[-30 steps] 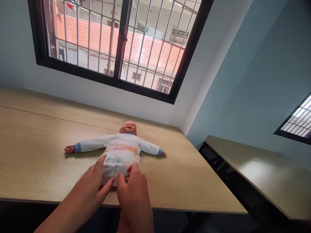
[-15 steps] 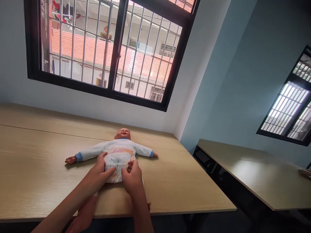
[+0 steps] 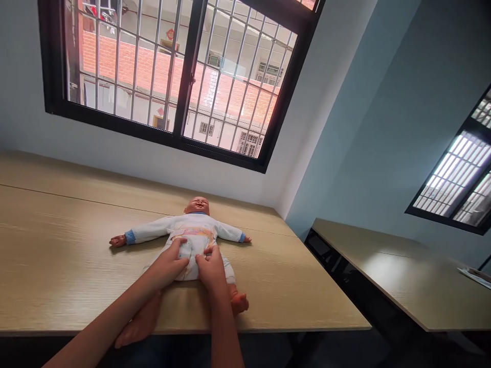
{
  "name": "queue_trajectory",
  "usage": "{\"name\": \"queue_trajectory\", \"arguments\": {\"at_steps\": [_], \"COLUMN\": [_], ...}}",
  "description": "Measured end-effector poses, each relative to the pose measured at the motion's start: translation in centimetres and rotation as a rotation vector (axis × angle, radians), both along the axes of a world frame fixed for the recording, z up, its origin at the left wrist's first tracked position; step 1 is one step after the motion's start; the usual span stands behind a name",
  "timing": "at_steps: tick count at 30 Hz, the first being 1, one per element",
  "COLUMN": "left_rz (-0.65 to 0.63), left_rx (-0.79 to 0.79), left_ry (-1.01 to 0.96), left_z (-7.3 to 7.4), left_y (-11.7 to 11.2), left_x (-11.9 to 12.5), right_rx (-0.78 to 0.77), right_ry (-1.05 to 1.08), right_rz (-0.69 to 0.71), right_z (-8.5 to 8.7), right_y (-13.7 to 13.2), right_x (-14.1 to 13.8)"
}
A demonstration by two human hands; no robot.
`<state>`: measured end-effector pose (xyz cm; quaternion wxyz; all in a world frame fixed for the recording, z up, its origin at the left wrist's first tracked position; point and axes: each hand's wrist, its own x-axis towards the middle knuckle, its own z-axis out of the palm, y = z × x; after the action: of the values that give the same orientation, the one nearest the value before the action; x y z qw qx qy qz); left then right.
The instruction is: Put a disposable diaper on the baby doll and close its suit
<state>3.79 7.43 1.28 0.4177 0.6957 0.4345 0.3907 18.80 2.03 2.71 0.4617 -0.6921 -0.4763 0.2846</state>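
Note:
A baby doll [image 3: 192, 229] in a white top with blue cuffs lies on its back on the wooden table [image 3: 69, 245], arms spread, head toward the window. A white printed diaper [image 3: 191, 248] covers its waist. My left hand [image 3: 171, 263] rests on the diaper's left side, fingers curled and pressing on it. My right hand [image 3: 210, 266] presses the diaper's right side, fingertips bent onto the fabric. The two hands nearly touch over the doll's belly. The doll's bare legs stretch toward me under my forearms, one foot [image 3: 240, 302] showing near the table's front edge.
A barred window [image 3: 172, 76] fills the wall behind the table. A second wooden table [image 3: 402, 276] stands to the right across a narrow gap, with some papers [image 3: 475, 276] at its far right. Another window [image 3: 456, 184] is in the right wall.
Both hands have slid up the doll from the diaper's lower edge to its waist. The camera pulled back, so the doll's legs and foot now show.

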Motion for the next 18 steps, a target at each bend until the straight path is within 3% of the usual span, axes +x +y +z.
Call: {"name": "queue_trajectory", "arguments": {"at_steps": [6, 12, 18], "left_rz": [-0.011, -0.044, -0.062], "left_rx": [0.005, -0.007, -0.029], "left_ry": [-0.044, -0.026, -0.019], "left_z": [0.4, 1.6, 1.2], "left_y": [-0.4, -1.2, -0.9], "left_x": [-1.2, -2.1, -2.1], "right_rx": [0.222, 0.317, 0.294], "right_ry": [-0.161, -0.089, -0.056], "right_rz": [-0.283, -0.231, -0.191], "right_z": [-1.3, 0.0, -0.5], "right_y": [-2.4, -1.7, 0.5], "right_x": [-2.8, -2.7, -1.7]}}
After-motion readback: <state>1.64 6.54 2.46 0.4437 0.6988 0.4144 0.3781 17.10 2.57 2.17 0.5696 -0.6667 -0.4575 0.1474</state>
